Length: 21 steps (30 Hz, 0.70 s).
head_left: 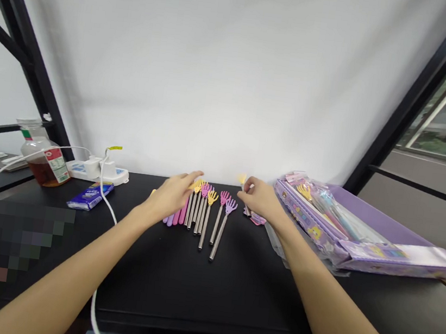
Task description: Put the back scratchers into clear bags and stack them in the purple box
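Note:
My left hand (170, 194) reaches over the left part of a row of back scratchers, fingers stretched out beside a yellow hand-shaped head. It covers several of the heads; pink and purple handles show beneath it. To its right lie metal-handled back scratchers (205, 222) with yellow, pink and purple heads, two of them a little apart. My right hand (260, 198) is closed around another back scratcher (242, 179), its blurred yellow head up and its metal shaft pointing down. Under that hand lies a pink packaged piece (256, 218), partly hidden.
On the right, a purple printed box (400, 253) holds back scratchers in clear wrapping, with clear plastic (280, 246) beside it. At left stand a bottle of brown liquid (48, 163), a white power strip (119, 175), a blue packet (90, 196) and a white cable (108, 207).

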{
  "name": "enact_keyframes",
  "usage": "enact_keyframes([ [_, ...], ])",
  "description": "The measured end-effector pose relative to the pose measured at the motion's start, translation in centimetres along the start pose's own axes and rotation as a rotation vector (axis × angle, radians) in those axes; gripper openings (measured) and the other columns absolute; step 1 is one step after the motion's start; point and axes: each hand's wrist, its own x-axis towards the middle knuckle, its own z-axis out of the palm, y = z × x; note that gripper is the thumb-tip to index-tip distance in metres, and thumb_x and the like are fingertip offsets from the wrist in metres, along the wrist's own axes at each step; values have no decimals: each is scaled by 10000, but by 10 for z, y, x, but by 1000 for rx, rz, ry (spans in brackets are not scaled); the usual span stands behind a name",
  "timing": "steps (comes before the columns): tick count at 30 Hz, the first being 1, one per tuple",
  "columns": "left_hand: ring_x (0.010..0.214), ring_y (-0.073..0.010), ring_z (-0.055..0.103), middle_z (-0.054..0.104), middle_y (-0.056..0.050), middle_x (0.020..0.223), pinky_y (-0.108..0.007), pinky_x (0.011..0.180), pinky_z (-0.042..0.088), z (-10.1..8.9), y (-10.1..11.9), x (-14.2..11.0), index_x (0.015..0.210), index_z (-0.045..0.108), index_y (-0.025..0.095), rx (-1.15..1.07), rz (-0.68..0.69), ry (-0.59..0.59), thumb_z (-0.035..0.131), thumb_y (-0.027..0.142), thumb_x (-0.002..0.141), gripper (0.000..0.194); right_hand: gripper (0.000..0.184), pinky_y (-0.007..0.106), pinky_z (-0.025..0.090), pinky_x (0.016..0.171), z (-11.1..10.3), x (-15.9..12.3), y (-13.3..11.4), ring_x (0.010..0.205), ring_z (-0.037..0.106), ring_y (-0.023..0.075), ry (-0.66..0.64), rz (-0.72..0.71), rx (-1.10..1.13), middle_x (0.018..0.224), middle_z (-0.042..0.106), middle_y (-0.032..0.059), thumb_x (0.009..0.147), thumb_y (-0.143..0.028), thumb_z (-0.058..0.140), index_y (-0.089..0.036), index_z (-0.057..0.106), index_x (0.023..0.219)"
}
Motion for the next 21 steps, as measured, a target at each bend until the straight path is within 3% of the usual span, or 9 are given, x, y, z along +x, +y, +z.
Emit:
enact_keyframes([
  [2, 1102, -216, 618, 645, -94, 1215, -336, 978, 465, 10, 10, -1, 1386, 491, 221, -83, 110, -6, 451, 203, 971, 418, 146, 222, 341, 501, -5, 0, -3, 501, 506, 108, 31, 57, 230, 600, 612, -30, 736, -252, 626, -214, 509, 813],
  [5, 1071, -192, 615, 623, -84, 1199, -309, 937, 481, 17, 20, -4, 1271, 577, 214, -132, 215, -5, 436, 209, 987, 317, 304, 203, 323, 455, -12, -3, -9, 445, 420, 75, -50, 164, 741, 680, 671, -23, 752, -265, 658, -228, 470, 989],
  [9, 957, -179, 632, 613, -69, 1116, -296, 845, 502, 15, 25, -9, 1220, 587, 223, -84, 223, -1, 391, 263, 1017, 285, 638, 202, 482, 567, -13, -7, -15, 585, 586, 104, -77, 191, 1152, 761, 698, -23, 651, -153, 767, -263, 410, 1168],
  [11, 985, -194, 645, 622, -68, 1165, -315, 861, 508, 13, 24, -10, 1248, 563, 243, -47, 223, -15, 363, 311, 1031, 303, 637, 215, 528, 616, -11, -8, -16, 644, 637, 120, -79, 152, 1214, 760, 690, -22, 615, -130, 801, -248, 481, 1154],
  [15, 1056, -231, 668, 641, -68, 1264, -354, 896, 518, 14, 20, -9, 1299, 526, 279, 45, 188, -27, 337, 381, 1040, 337, 310, 207, 494, 503, -10, -8, -18, 527, 607, 102, -141, 54, 1234, 712, 673, 17, 703, -357, 812, -159, 651, 879],
  [18, 1021, -251, 691, 675, -72, 1230, -364, 844, 535, 15, 19, -9, 1331, 504, 276, 110, 153, -52, 345, 382, 1040, 348, 376, 213, 428, 412, -12, -9, -21, 443, 564, 99, -161, 28, 1267, 658, 663, 32, 767, -513, 740, -142, 679, 778],
  [21, 993, -271, 703, 696, -74, 1201, -378, 806, 538, 14, 20, -9, 1348, 490, 265, 151, 141, -66, 341, 375, 1043, 357, 394, 219, 400, 384, -13, -10, -23, 414, 551, 105, -159, 22, 1284, 631, 662, 41, 780, -528, 722, -139, 679, 730],
])
